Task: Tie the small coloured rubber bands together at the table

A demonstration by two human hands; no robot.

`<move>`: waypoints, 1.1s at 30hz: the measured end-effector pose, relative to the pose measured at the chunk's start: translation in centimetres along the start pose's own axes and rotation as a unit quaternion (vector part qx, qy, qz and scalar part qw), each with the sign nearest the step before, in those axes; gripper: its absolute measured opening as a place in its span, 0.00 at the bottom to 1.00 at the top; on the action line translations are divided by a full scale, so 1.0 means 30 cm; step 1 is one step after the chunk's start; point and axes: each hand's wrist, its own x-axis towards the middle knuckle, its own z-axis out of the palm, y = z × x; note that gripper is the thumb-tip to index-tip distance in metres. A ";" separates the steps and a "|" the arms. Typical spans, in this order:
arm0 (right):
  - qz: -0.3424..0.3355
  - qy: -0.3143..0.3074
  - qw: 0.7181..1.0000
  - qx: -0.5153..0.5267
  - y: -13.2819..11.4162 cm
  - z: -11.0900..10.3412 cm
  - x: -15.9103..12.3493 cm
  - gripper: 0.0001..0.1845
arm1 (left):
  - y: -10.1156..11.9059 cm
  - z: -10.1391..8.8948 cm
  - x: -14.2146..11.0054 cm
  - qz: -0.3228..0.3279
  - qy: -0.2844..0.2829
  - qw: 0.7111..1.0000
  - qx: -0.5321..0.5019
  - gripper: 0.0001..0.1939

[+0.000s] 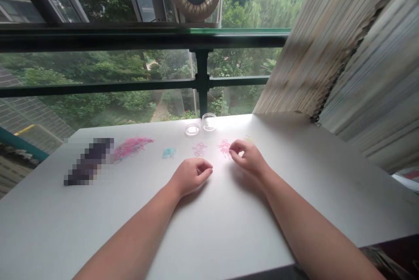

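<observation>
My right hand (248, 156) is at the right edge of a small pile of pinkish-red rubber bands (224, 146), its thumb and forefinger closed in a pinch. What lies between those fingertips is too small to make out. My left hand (190, 177) rests on the white table (209, 219) below a pile of pale pink rubber bands (199, 149), thumb and fingertips together. Whether it holds a band cannot be seen. A teal pile (169, 153) lies to the left, and a yellow pile (249, 139) sits partly behind my right hand. Farther left spreads a larger mixed pile (134, 146), mostly pink.
A clear round container (209, 122) and a shallow clear lid or dish (192, 129) stand at the table's back edge. A blurred-out dark object (90, 162) lies at the left. Behind the table runs a green railing (140, 39); a striped curtain (294, 53) hangs at the right.
</observation>
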 end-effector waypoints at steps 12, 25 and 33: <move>0.199 0.130 0.956 -0.172 0.233 -0.116 0.045 0.06 | 0.004 -0.015 0.002 -0.013 -0.025 0.999 0.028 0.11; 0.226 0.107 0.951 -0.180 0.239 -0.131 0.042 0.08 | 0.002 -0.021 0.007 -0.009 -0.038 0.999 0.038 0.11; 0.253 0.108 0.943 -0.190 0.248 -0.154 0.034 0.09 | 0.006 -0.024 0.005 -0.004 -0.034 0.999 0.032 0.12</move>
